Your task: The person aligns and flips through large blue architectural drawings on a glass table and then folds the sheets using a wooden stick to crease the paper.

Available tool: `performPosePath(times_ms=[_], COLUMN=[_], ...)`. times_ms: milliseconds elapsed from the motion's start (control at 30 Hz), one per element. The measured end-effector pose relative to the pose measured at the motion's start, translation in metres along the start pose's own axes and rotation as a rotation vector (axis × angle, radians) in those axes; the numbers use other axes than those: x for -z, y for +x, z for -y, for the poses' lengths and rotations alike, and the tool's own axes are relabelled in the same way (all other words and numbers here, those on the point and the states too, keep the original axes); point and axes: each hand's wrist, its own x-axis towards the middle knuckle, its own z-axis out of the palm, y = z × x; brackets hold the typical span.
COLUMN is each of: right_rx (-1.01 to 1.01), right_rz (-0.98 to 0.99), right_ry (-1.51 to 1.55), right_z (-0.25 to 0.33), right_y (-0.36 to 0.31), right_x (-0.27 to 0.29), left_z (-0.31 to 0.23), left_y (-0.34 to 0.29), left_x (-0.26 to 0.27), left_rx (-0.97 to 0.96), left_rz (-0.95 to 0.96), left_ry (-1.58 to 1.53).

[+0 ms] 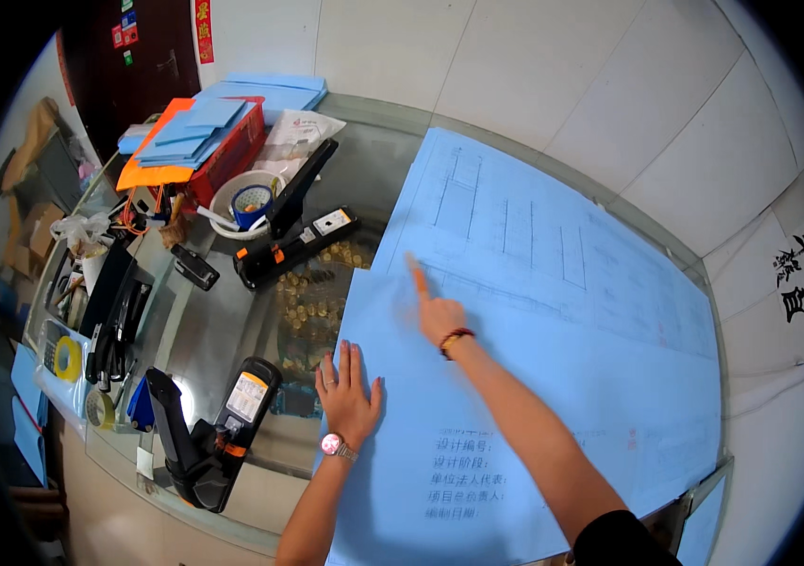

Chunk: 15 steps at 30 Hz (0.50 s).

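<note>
My left hand (349,396) lies flat with fingers apart on the left part of a large light-blue printed sheet (373,491), its fingertips pointing away from me. A watch sits on that wrist. Further up, my right hand (439,313) has its index finger stretched out along the upper edge of this sheet; motion smears it, and the other fingers are partly hidden. Beyond that edge shows another blue sheet (505,189) with line drawings. Neither hand holds anything.
All this rests on a glass-topped counter (364,141). Left stand two black heavy-duty staplers (246,406), smaller staplers (119,325), a yellow tape roll (67,358) and a white basket (237,193). Behind is a red crate (241,141) topped with coloured sheets. A white wall (562,85) borders the far side.
</note>
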Motion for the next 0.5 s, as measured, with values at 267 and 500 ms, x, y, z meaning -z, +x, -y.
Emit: performPosePath(times_ms=[267,500], right_rx=[-0.088,0.074], right_rz=[-0.028,0.032], right_ry=[-0.052,-0.145], right_z=[0.032,0.052], right_y=[0.016,0.028], right_x=[-0.03,0.015], left_z=[0.003,0.005], left_y=[-0.001,0.0], left_x=[-0.005,-0.002], left_rx=[0.046,0.024], left_rz=[-0.026,-0.049], left_ry=[-0.04,-0.052])
